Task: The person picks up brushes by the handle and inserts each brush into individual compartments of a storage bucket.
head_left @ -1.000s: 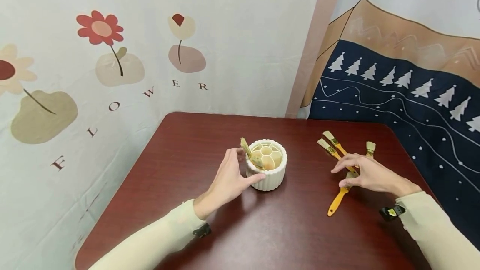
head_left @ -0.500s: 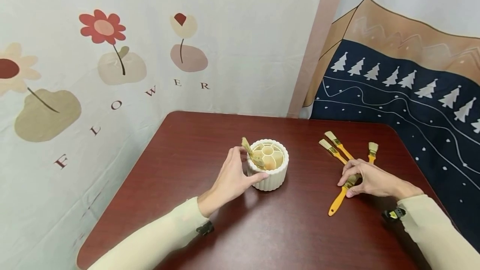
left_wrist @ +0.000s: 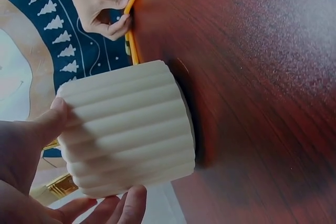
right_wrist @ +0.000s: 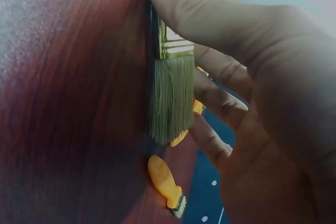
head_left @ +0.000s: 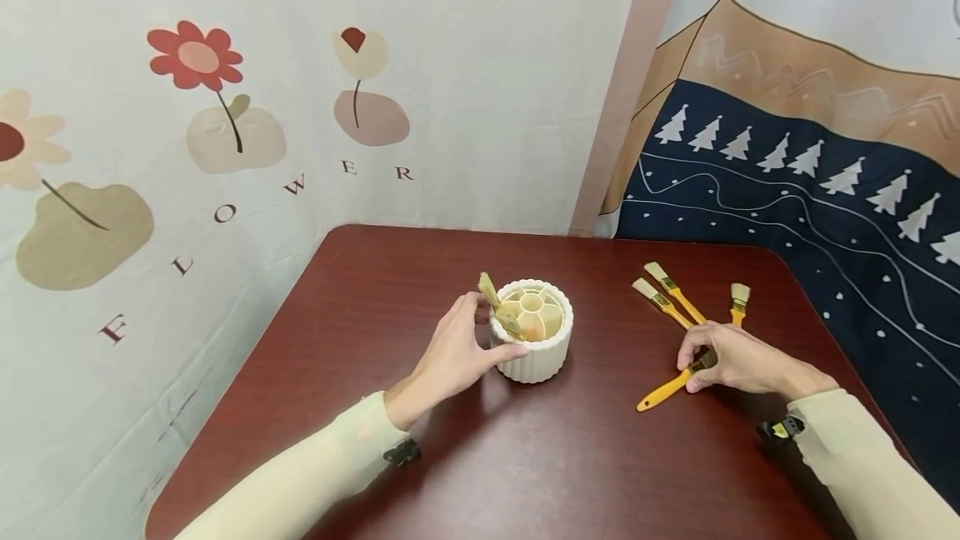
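My left hand [head_left: 453, 348] grips the rim and side of a white ribbed round holder [head_left: 536, 367], thumb in front and fingers behind. Inside, the holder is split into petal-like compartments. Two paintbrushes lean at its left side, one with its bristles [head_left: 489, 288] above the rim. In the left wrist view, the ribbed wall [left_wrist: 128, 127] sits between thumb and fingers. On the right, my right hand [head_left: 738, 365] pinches a paintbrush [head_left: 662, 394] near its metal band; the yellow handle points toward the front left. The right wrist view shows its bristles [right_wrist: 170, 98] below my thumb.
Beyond my right hand lie more yellow-handled paintbrushes: a left one [head_left: 660, 300], one beside it [head_left: 675, 290] and a right one [head_left: 739, 300]. They rest on a dark red-brown table [head_left: 420, 261]. Printed curtains [head_left: 487, 107] hang behind it.
My right hand has closed its fingers on the paintbrush, and the handle end has swung left and slightly away from me. My left hand stays on the holder.
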A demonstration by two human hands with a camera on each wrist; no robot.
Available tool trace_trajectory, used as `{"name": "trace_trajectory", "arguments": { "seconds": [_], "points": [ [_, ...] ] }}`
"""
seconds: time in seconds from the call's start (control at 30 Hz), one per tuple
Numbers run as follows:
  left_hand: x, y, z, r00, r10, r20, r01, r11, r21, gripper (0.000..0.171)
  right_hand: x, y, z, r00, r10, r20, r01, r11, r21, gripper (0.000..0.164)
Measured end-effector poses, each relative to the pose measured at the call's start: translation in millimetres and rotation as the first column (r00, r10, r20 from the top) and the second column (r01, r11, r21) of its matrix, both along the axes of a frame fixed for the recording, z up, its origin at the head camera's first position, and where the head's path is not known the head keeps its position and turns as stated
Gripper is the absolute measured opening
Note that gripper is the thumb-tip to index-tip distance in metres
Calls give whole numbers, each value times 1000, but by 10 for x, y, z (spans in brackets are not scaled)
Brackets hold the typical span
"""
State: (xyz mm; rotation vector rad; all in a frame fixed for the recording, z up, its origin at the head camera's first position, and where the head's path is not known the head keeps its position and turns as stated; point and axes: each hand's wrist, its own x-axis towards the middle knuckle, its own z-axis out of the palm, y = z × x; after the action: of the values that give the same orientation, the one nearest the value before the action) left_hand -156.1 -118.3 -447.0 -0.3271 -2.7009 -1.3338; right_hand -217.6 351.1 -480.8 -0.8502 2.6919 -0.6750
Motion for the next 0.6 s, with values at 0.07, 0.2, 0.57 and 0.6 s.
{"name": "trace_trajectory", "arguments": {
  "seconds": [0.07,0.2,0.57,0.6],
  "points": [
    [-12,-15,5,1000,-8,-7,8,1000,-5,77,6,-6,3,1000,-5,16,5,1000,-14,29],
    [-28,-44,28,1000,-13,11,14,1000,-13,75,24,-23,-6,1000,-19,8,20,1000,-24,30],
    [-102,-106,94,997,-25,70,27,999,-23,76,55,-80,33,985,-159,-63,150,980,-130,28],
    [-108,-109,98,997,-28,73,30,999,-22,76,55,-90,41,983,-167,-74,156,978,-141,28]
  ]
}}
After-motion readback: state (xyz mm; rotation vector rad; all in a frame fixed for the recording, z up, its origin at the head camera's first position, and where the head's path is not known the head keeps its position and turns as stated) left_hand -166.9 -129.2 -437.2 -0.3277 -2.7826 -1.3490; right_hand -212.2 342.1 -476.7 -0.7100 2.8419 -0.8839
